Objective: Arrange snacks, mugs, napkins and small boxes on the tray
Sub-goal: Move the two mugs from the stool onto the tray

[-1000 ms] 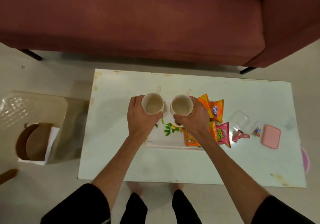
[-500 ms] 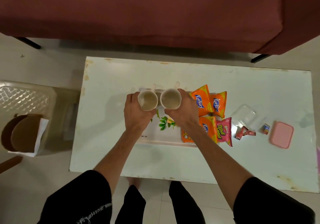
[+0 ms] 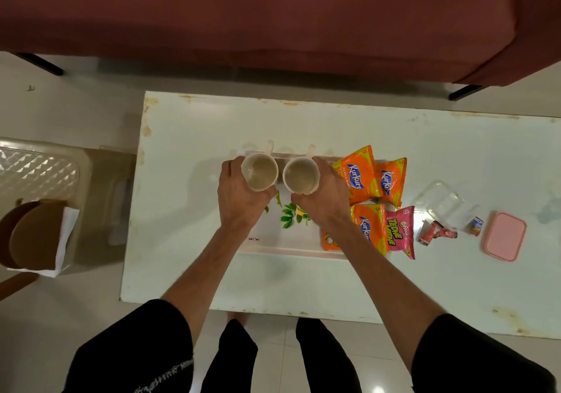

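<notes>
A white tray (image 3: 279, 242) with a green leaf print lies on the white table. My left hand (image 3: 239, 201) grips a cream mug (image 3: 259, 171) and my right hand (image 3: 323, 201) grips a second cream mug (image 3: 301, 175), side by side over the tray's far edge, handles pointing away from me. Whether the mugs touch the tray I cannot tell. Three orange snack packets (image 3: 359, 174) and a pink packet (image 3: 399, 232) lie along the tray's right side, partly on it.
To the right on the table (image 3: 425, 286) lie a clear plastic box (image 3: 440, 204), small red wrappers (image 3: 435, 233), a tiny packet (image 3: 476, 225) and a pink lid (image 3: 505, 236). A maroon sofa (image 3: 273, 13) stands beyond. A beige stool (image 3: 91, 180) with brown plates stands left.
Both hands have carried the mugs a little farther from me, toward the tray's far edge. The camera has tilted down, so the table sits lower in view.
</notes>
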